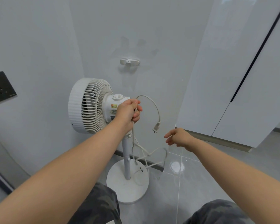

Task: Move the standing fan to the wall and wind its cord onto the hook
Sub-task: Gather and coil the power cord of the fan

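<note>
Up close, left hand [129, 111] gripping cord [153, 105], fan [89, 105] label unreadable

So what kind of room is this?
Probably a room in a home, near a corner. A standing fan stands by a plain wall with a hook, glossy white cabinet doors hang on the right, and the floor is tiled.

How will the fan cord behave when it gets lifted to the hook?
Likely floppy: below the left hand the cord hangs in loose tangled loops. The short end arcs, so it is slightly springy. The plug may swing. The hook is bare.
</note>
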